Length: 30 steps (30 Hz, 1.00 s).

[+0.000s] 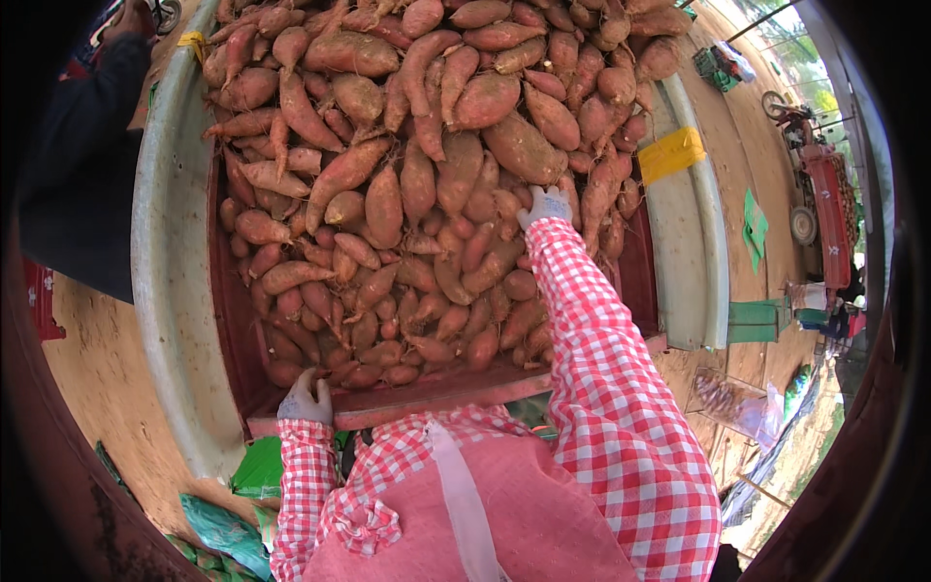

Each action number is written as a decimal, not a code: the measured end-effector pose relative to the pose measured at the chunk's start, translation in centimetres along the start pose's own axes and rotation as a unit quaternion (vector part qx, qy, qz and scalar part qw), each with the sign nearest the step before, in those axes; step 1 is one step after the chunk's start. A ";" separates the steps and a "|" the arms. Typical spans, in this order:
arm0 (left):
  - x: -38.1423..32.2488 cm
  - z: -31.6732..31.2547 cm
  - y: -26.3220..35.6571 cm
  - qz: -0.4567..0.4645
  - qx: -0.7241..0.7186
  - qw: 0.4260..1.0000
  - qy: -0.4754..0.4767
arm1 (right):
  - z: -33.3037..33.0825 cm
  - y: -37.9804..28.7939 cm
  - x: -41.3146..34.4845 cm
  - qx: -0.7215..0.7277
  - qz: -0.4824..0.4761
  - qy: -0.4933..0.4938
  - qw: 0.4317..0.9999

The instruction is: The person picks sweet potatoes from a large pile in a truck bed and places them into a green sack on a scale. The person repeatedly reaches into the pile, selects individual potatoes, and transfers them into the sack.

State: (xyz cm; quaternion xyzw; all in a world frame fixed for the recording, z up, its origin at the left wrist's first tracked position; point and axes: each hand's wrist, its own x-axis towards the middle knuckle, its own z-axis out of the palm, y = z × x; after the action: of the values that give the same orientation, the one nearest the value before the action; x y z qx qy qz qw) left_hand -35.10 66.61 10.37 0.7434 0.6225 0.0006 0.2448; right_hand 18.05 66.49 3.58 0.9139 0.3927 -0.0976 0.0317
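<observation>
Sweet potatoes (pixel 385 207) with soil on their skins fill a red metal truck bed (pixel 465 393), larger ones heaped at the far side and smaller ones near me. My right hand (pixel 547 206), in a pale glove, reaches into the right part of the heap and touches it just below a big brown sweet potato (pixel 522 149); its fingertips are partly hidden, so a hold cannot be told. My left hand (pixel 307 399), gloved too, rests at the near left edge of the bed with thumb and fingers apart, beside the smaller sweet potatoes.
Curved grey side panels (pixel 164 240) flank the bed, the right one with yellow tape (pixel 673 155). A person in dark clothing (pixel 80 167) is at the left. Green bags (pixel 225 531) lie on the ground below left. Another red cart (pixel 825 218) stands far right, near a green crate (pixel 716 69).
</observation>
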 end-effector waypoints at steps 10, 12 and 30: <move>0.2 0.5 -0.4 0.025 0.004 1.000 0.008 | -3.5 0.6 4.2 0.379 0.063 0.159 0.909; 0.3 0.6 -0.5 0.015 -0.002 1.000 0.000 | -3.9 -0.4 4.4 0.306 0.115 0.159 0.932; 0.4 1.3 -1.6 0.015 -0.003 1.000 -0.022 | 4.0 -1.4 -7.4 0.641 0.186 -0.087 0.740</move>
State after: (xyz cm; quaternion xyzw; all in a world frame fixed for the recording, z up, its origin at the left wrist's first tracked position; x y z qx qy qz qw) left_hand -36.03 66.67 8.51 0.7519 0.6057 -0.0100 0.2603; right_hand 11.41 61.61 1.16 0.7608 0.0554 -0.3971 -0.5103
